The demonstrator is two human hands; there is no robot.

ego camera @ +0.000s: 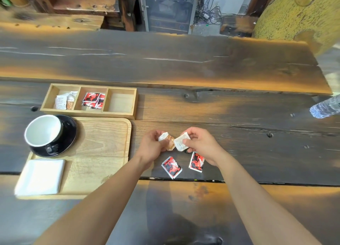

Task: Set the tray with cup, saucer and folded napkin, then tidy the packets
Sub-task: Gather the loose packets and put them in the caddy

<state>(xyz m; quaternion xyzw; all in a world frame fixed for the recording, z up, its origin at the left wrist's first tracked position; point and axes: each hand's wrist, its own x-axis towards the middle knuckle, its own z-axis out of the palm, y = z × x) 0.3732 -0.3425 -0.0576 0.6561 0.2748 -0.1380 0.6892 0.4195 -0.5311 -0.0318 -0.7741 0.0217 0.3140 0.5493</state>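
I am looking down at a dark, weathered wooden table (239, 134). My left hand (150, 148) is pinching a brown and white packet (168, 142) between thumb and fingers, its long axis tilting from upper left to lower right. My right hand (201, 145) is gripping a white packet (181, 143), which is touching the brown one and slanting from lower left to upper right. Just below my hands, two red and black packets are lying flat on the table: the left one (172, 167) is sitting diagonally like a diamond, the right one (196, 162) is standing nearly upright, its long axis pointing away from me.

To the left, a wooden tray (103, 145) is holding a white-lined black cup (43, 131) sitting on a black saucer (70, 129) at its far left corner, and a folded white napkin (40, 176) lying at its near left corner. Behind the tray, a three-compartment wooden organiser (136, 104) is running left to right: white packets (63, 101) are in its left section, red and black ones (93, 100) in the middle
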